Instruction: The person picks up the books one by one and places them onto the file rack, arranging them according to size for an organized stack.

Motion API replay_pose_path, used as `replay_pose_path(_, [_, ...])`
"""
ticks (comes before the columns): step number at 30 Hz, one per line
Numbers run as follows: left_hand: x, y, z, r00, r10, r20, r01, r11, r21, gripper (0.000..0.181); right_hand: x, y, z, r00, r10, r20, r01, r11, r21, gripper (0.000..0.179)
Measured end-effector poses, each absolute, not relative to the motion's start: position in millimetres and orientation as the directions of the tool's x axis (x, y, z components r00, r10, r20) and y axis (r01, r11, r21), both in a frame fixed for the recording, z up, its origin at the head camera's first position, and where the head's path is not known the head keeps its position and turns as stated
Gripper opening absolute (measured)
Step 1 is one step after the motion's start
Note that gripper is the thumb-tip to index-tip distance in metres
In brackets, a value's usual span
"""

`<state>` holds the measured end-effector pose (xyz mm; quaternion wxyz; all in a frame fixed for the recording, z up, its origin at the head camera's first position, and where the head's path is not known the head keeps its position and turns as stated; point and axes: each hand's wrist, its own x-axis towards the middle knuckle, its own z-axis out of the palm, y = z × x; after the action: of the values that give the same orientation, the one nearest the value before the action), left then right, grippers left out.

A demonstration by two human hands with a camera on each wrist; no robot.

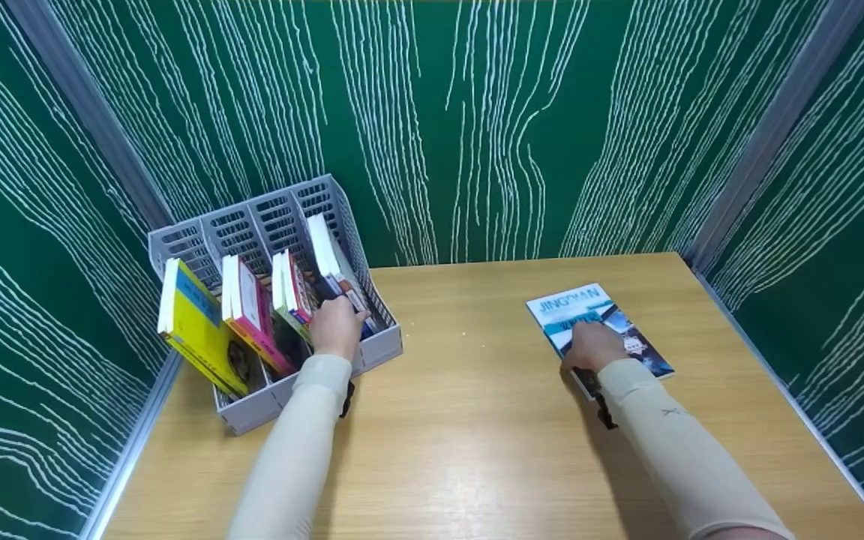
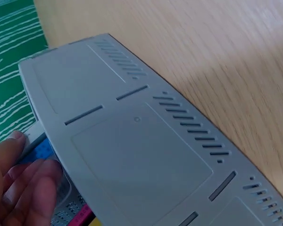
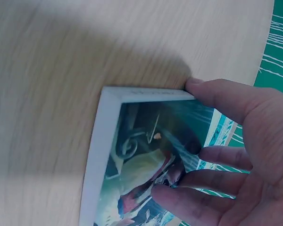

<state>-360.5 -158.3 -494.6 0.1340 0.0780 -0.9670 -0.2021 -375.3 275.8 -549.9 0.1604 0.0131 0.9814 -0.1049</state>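
A grey file rack (image 1: 282, 396) with several compartments holds upright books. My left hand (image 1: 337, 328) is at the front of its rightmost compartment, with the thumb and fingers (image 2: 42, 183) at the edge of a thick white-paged book (image 1: 327, 251) there. On the right, a blue and white book (image 1: 563, 300) with "JINGDIAN"-like lettering lies on the table. My right hand (image 1: 597, 346) grips it at its near left side. The thumb (image 3: 198, 87) is against the book's edge, and the fingertips bend onto the pictured cover (image 3: 146, 165).
Left of my hand in the rack lean a yellow book (image 1: 199, 330), a pink-edged book (image 1: 252, 311) and thinner books (image 1: 293, 289). The wooden table (image 1: 462, 420) is bordered by green, white-lined walls (image 1: 477, 135) at the back and both sides.
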Motion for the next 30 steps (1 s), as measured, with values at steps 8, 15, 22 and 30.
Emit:
replay_pose_path(8, [-367.0,-155.4,-492.6,-0.949,-0.201,0.245,-0.1,0.924,0.37,0.032,-377.8,271.8,-555.3,-0.948,-0.096,-0.302,-0.046,0.985,-0.169,0.035])
replay_pose_path(15, [-367.4,-157.5,-494.7,-0.959,-0.175,0.224,-0.081,0.924,0.375,0.03,-371.8,267.8,-551.1,-0.969,-0.062,-0.238,-0.027,0.989,-0.146,0.021])
replay_pose_path(22, [-362.6,-160.4,-494.9,-0.966,-0.162,0.202,-0.069,0.912,0.405,0.03,-371.0,269.3,-549.3,-0.987,0.043,-0.154,0.07,0.982,-0.174,0.028])
replay_pose_path(30, [-357.6,-161.6,-489.4,-0.965,-0.143,0.219,-0.043,0.912,0.408,0.029,-370.3,268.6,-549.8,-0.981,0.072,-0.18,0.12,0.955,-0.272,0.039])
